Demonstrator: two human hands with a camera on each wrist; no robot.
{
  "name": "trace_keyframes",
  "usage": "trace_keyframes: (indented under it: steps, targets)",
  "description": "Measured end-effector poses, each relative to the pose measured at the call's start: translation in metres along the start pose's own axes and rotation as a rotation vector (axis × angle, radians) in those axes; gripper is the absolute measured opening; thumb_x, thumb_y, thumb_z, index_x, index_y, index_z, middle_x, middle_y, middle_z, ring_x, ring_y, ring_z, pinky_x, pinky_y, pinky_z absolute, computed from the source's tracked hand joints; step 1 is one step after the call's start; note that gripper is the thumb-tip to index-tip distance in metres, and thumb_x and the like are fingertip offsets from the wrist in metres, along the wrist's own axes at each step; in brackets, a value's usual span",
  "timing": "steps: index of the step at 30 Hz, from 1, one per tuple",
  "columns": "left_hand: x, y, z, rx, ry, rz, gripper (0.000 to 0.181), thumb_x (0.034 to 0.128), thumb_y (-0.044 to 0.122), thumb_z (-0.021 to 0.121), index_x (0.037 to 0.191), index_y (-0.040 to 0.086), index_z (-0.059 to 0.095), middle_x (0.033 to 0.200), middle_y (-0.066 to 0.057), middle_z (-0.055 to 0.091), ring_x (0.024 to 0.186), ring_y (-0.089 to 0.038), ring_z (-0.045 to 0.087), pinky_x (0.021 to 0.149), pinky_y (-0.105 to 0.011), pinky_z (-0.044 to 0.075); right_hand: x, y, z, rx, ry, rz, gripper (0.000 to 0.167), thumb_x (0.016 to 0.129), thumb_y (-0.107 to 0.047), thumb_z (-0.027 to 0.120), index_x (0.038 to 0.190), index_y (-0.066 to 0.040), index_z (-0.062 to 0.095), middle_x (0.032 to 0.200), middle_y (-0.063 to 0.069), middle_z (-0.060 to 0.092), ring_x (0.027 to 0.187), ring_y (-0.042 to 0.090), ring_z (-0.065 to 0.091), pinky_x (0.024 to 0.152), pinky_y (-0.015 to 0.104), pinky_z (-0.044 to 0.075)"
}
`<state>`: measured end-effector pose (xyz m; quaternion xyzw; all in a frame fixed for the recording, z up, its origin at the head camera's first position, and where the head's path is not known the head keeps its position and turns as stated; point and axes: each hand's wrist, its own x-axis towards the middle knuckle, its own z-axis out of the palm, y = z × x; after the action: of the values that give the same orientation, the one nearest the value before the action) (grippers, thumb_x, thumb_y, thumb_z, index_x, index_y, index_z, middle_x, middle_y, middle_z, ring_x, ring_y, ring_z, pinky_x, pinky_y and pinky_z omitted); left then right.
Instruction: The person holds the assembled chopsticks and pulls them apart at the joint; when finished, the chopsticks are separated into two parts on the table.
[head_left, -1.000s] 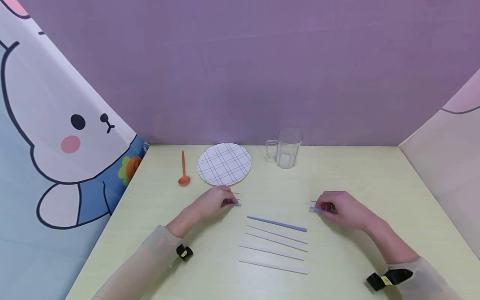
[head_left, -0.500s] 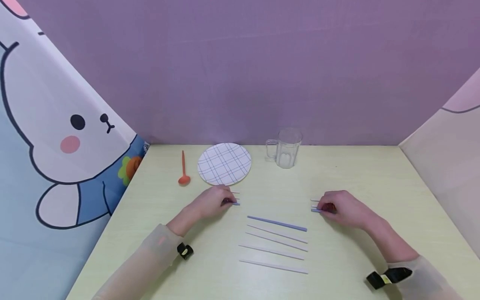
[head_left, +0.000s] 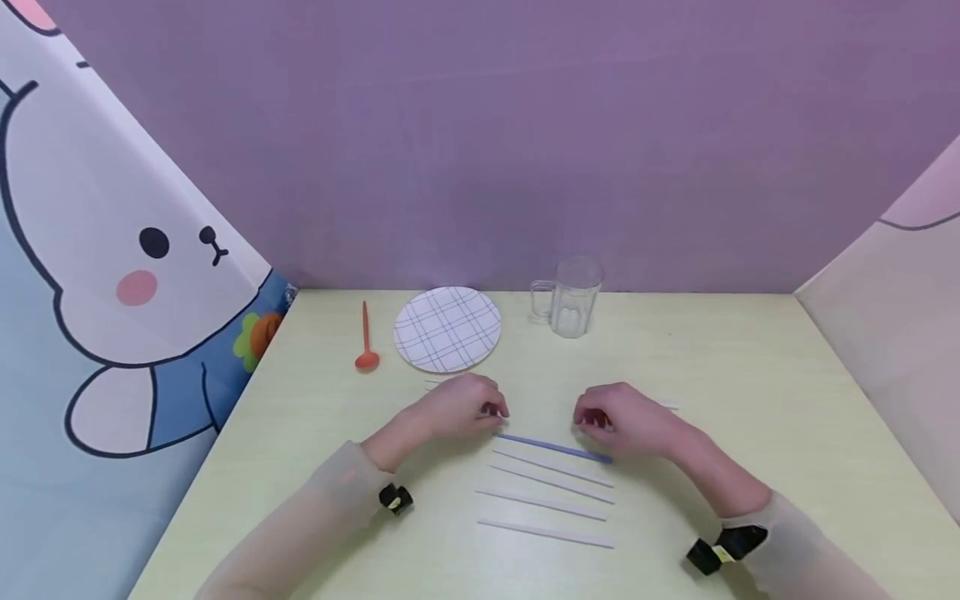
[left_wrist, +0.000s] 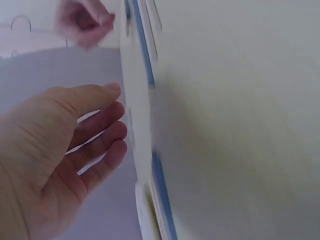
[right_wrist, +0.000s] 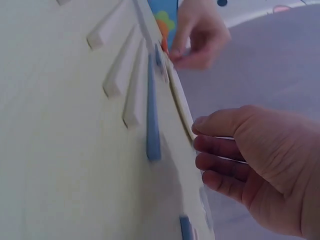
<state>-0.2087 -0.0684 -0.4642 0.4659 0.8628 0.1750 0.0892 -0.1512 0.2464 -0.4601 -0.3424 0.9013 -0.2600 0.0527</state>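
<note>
Near the left end of a blue chopstick (head_left: 553, 447), my left hand (head_left: 461, 406) hovers over the table. Its thumb and fingers are loosely bent with nothing between them in the left wrist view. My right hand (head_left: 626, 421) is above that chopstick's right end, fingers relaxed, likewise holding nothing in the right wrist view. Several white chopsticks (head_left: 542, 505) lie below the blue one in a spaced row. Behind my left hand, thin stick ends (head_left: 432, 382) show, and one more stick end (head_left: 670, 406) peeks out beyond my right hand. Another blue stick (left_wrist: 164, 197) lies below my left hand.
At the back of the table (head_left: 750, 367) lie an orange ladle (head_left: 367, 354) and a round checked plate (head_left: 447, 329). A clear mug (head_left: 576, 298) stands right of the plate. A purple backdrop (head_left: 480, 150) rises behind the table.
Both hands have let go of the stick ends by the plate and mug and moved inward, toward each other, to the blue chopstick in front. The chopsticks in the row have not moved.
</note>
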Motion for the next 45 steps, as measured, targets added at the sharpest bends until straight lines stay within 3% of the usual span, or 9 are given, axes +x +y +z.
trace_keyframes:
  steps: [7, 11, 19, 22, 26, 31, 35, 40, 45]
  targets:
    - [0.022, 0.025, 0.013, -0.010, -0.112, 0.070, 0.009, 0.0962, 0.016, 0.075, 0.100, 0.019, 0.083, 0.091, 0.008, 0.075, 0.083, -0.002, 0.065, 0.082, -0.019, 0.054, 0.018, -0.014, 0.018, -0.006, -0.107, -0.019, 0.018, 0.089, -0.013, 0.081, 0.084, -0.021, 0.066, 0.075, -0.012, 0.055, 0.069, 0.001, 0.049, 0.067, 0.020, 0.045]
    - [0.026, 0.029, 0.016, 0.012, -0.130, 0.058, 0.009, 0.0934, 0.013, 0.076, 0.092, 0.021, 0.080, 0.086, 0.012, 0.070, 0.079, 0.000, 0.061, 0.076, -0.016, 0.051, 0.021, -0.015, 0.025, -0.005, -0.154, -0.019, 0.020, 0.091, -0.012, 0.078, 0.082, -0.020, 0.063, 0.073, -0.011, 0.052, 0.067, -0.002, 0.044, 0.065, 0.019, 0.043]
    - [0.028, 0.030, 0.022, -0.016, -0.090, 0.017, 0.004, 0.0955, 0.018, 0.075, 0.095, 0.018, 0.080, 0.083, 0.011, 0.068, 0.076, -0.001, 0.059, 0.073, -0.017, 0.050, 0.020, -0.014, 0.028, -0.028, -0.063, -0.019, 0.017, 0.097, -0.007, 0.069, 0.088, -0.019, 0.061, 0.078, -0.013, 0.052, 0.071, -0.001, 0.046, 0.068, 0.019, 0.047]
    - [0.028, 0.030, 0.022, -0.039, -0.025, 0.011, 0.009, 0.0994, 0.019, 0.072, 0.097, 0.016, 0.080, 0.084, 0.009, 0.069, 0.076, -0.001, 0.059, 0.076, -0.018, 0.052, 0.022, -0.016, 0.022, -0.049, -0.024, -0.013, 0.013, 0.099, -0.007, 0.067, 0.093, -0.018, 0.063, 0.084, -0.011, 0.055, 0.075, 0.000, 0.048, 0.069, 0.020, 0.048]
    - [0.033, 0.032, 0.013, -0.049, 0.127, 0.024, 0.012, 0.1023, 0.021, 0.071, 0.101, 0.014, 0.081, 0.088, 0.005, 0.072, 0.074, -0.002, 0.059, 0.074, -0.018, 0.052, 0.025, -0.018, 0.006, -0.074, 0.042, 0.004, 0.012, 0.101, -0.007, 0.068, 0.096, -0.017, 0.062, 0.087, -0.009, 0.055, 0.075, 0.001, 0.048, 0.067, 0.021, 0.048]
    - [0.039, 0.034, -0.003, -0.008, 0.326, 0.080, 0.013, 0.0993, 0.020, 0.076, 0.104, 0.011, 0.083, 0.088, 0.002, 0.072, 0.071, -0.006, 0.062, 0.067, -0.014, 0.048, 0.029, -0.023, -0.016, -0.100, 0.136, -0.008, 0.012, 0.099, -0.009, 0.073, 0.096, -0.015, 0.063, 0.085, -0.007, 0.056, 0.073, 0.002, 0.049, 0.064, 0.021, 0.047]
    - [0.040, 0.034, -0.011, -0.002, 0.441, 0.109, 0.012, 0.0958, 0.018, 0.080, 0.104, 0.010, 0.084, 0.089, 0.001, 0.073, 0.073, -0.008, 0.066, 0.067, -0.013, 0.049, 0.032, -0.026, -0.028, -0.115, 0.193, -0.040, 0.011, 0.097, -0.008, 0.076, 0.097, -0.014, 0.067, 0.085, -0.007, 0.060, 0.074, 0.002, 0.053, 0.064, 0.021, 0.049]
    - [0.041, 0.033, -0.016, -0.027, 0.503, 0.118, 0.008, 0.0932, 0.017, 0.083, 0.099, 0.012, 0.084, 0.091, 0.002, 0.072, 0.079, -0.009, 0.067, 0.072, -0.018, 0.052, 0.034, -0.026, -0.033, -0.129, 0.212, -0.057, 0.010, 0.096, -0.009, 0.077, 0.098, -0.015, 0.069, 0.085, -0.007, 0.061, 0.074, 0.002, 0.054, 0.064, 0.021, 0.050]
    - [0.040, 0.031, -0.017, -0.019, 0.501, 0.130, 0.008, 0.0921, 0.017, 0.084, 0.098, 0.012, 0.085, 0.090, 0.002, 0.071, 0.080, -0.009, 0.066, 0.074, -0.019, 0.053, 0.034, -0.025, -0.031, -0.126, 0.209, -0.056, 0.011, 0.096, -0.009, 0.077, 0.098, -0.016, 0.069, 0.086, -0.007, 0.061, 0.074, 0.001, 0.054, 0.064, 0.020, 0.050]
